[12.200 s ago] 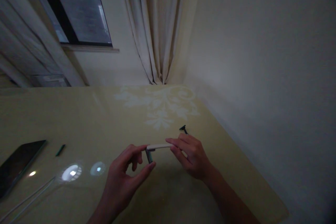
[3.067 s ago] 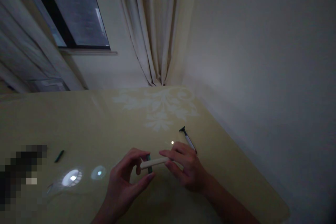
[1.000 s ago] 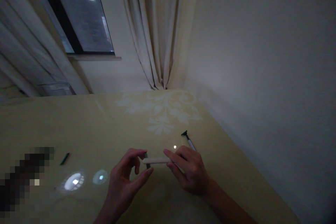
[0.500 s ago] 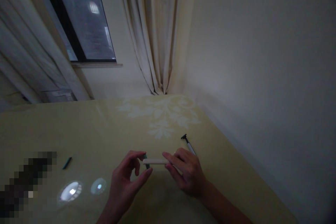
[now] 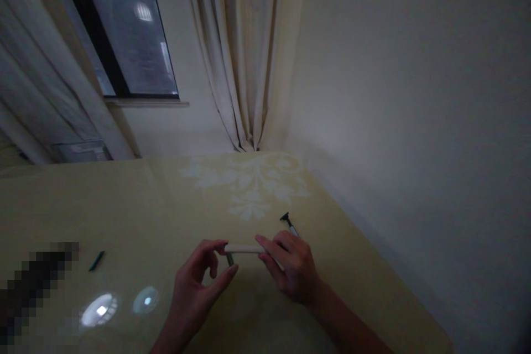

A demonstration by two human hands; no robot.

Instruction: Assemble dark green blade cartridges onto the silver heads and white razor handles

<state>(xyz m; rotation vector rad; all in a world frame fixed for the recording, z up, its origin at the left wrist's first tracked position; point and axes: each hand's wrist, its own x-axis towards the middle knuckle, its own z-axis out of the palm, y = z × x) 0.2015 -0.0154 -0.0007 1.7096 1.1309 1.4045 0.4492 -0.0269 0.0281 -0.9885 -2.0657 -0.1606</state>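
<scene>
Head view: pinched a slim cream handle, probably plastic, (image 5: pixel 244 249) in the right hand (image 5: pixel 292 265) and a narrow dark-green bar (image 5: pixel 230 259) at its tip between thumb and forefinger of the left hand (image 5: pixel 199 279), above the glossy yellow table (image 5: pixel 166 215). Seemed light, stiff, slick; best held by the bar's ends.

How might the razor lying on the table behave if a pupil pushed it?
The razor would probably slide easily, since the table looks glossy. Its slim build suggests little weight. The wide, crosswise head would likely stop it rolling freely.
</scene>
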